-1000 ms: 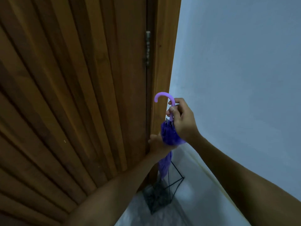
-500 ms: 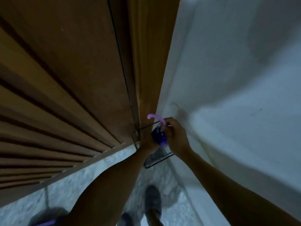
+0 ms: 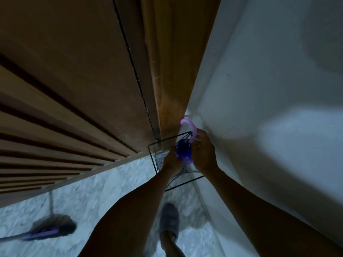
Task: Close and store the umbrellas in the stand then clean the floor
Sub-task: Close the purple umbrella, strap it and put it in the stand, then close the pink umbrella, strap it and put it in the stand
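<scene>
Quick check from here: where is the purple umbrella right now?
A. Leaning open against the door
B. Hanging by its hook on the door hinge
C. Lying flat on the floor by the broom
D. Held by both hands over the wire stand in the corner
D: the left hand and right hand both grip the closed purple umbrella inside the top frame of the wire stand.

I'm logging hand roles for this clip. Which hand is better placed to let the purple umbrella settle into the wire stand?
Probably the right hand: it holds the folded purple umbrella just below its curved pink handle, above the black wire stand. The left hand grips lower, around the canopy inside the stand's rim.
</scene>
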